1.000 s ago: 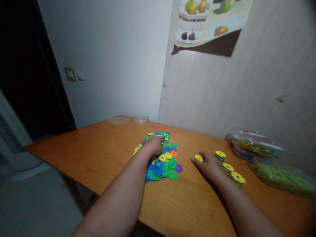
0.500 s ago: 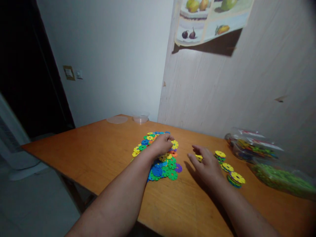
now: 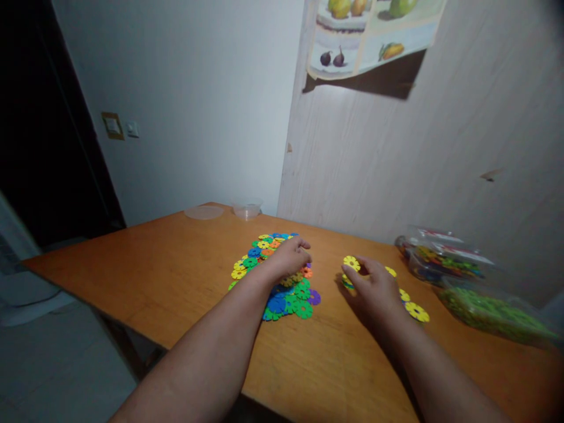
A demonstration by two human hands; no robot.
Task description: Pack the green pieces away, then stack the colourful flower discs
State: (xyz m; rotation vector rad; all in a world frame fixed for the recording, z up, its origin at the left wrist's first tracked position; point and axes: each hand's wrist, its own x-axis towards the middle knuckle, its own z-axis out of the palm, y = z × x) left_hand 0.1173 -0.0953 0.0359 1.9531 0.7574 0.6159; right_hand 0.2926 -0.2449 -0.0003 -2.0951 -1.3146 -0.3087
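One yellow disc [image 3: 353, 259] is pinched in my right hand [image 3: 374, 288]; my left hand [image 3: 291, 257], part-open, overhangs the disc pile [image 3: 288, 302].

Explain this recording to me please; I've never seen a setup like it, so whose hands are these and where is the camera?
There is no machine here: these are a person's bare hands, seen from one camera worn on that person's head, looking forward and down.

On the wooden table lies a pile of colorful notched discs. The left hand is over it, with nothing visible in its grasp. The right hand holds up a yellow disc. Beyond it are more yellow discs, partly hidden, and clear containers. A clear bowl stands at the back.
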